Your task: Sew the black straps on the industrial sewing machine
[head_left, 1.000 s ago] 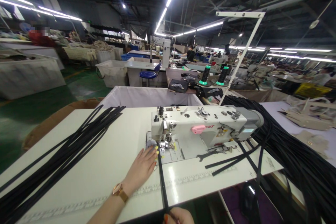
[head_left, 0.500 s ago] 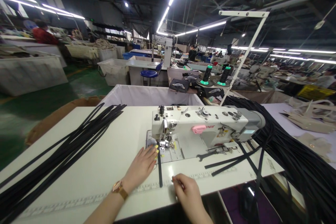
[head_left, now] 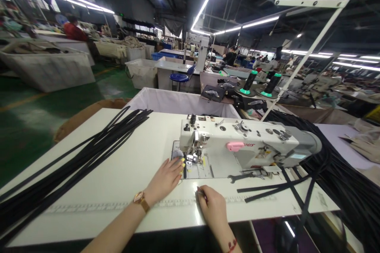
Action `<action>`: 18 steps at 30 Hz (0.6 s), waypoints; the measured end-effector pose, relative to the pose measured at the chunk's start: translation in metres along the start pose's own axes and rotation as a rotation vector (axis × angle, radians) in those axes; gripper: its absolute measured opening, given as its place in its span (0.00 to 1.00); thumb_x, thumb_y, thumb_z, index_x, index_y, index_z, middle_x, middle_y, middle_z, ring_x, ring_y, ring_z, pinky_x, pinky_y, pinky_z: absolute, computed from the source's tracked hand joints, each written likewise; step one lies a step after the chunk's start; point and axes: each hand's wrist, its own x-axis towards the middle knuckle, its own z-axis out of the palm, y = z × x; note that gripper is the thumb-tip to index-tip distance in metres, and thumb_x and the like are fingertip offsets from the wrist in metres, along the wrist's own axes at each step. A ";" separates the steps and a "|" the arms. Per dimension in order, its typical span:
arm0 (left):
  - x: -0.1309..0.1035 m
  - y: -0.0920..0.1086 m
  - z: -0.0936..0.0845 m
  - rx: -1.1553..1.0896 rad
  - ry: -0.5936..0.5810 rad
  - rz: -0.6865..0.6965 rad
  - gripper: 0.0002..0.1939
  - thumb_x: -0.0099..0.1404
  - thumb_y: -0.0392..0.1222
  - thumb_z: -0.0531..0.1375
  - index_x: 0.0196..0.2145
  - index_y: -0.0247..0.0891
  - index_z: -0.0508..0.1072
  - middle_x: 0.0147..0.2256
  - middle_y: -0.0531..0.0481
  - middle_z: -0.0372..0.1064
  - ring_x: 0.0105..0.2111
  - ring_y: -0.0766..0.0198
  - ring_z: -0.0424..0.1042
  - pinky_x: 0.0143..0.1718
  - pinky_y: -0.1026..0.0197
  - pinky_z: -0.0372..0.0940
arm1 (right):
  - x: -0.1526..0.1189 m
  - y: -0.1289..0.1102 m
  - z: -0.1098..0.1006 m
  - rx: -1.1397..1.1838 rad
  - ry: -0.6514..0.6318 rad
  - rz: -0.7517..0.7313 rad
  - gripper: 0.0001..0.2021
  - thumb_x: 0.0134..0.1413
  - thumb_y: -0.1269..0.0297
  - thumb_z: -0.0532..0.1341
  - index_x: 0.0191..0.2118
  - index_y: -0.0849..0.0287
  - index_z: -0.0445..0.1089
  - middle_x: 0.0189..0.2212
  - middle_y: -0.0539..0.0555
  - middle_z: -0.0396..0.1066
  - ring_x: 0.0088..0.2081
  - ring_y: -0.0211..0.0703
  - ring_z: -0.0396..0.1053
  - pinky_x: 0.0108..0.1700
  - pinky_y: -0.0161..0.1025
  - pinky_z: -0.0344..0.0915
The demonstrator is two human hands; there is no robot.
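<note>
A white sewing machine stands on the pale table. Beneath its presser foot lies a narrow black strap, only a short end of which shows. My left hand rests flat beside the needle plate, fingers stretched out, the fingertips against or right by the strap. Lower and to the right, my right hand is closed over the table edge side, thumb and forefinger pinched together. A small dark item seems to sit in its fingers, too hidden to name.
Long black straps lie bundled on the left, and a larger heap hangs at the right. Two loose strap ends and a wrench lie right of my hands. A ruler tape runs along the table front.
The strap has moved away from me under the presser foot, so less of it shows in front. My left hand stays beside it. The view has turned slightly left.
</note>
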 end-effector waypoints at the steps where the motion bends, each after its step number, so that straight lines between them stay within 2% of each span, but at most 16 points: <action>1: 0.000 0.000 0.000 -0.001 0.001 -0.003 0.20 0.72 0.42 0.49 0.59 0.42 0.66 0.62 0.48 0.59 0.63 0.53 0.55 0.64 0.41 0.50 | 0.000 0.001 0.000 0.013 0.004 -0.002 0.10 0.58 0.69 0.54 0.37 0.57 0.73 0.31 0.52 0.77 0.32 0.42 0.73 0.33 0.34 0.58; 18: 0.004 0.000 -0.002 -0.034 0.004 -0.015 0.20 0.72 0.42 0.50 0.59 0.44 0.66 0.61 0.49 0.61 0.62 0.53 0.57 0.63 0.41 0.50 | 0.000 0.004 0.002 0.089 0.004 -0.055 0.11 0.58 0.69 0.53 0.37 0.57 0.73 0.31 0.52 0.78 0.31 0.41 0.73 0.34 0.34 0.60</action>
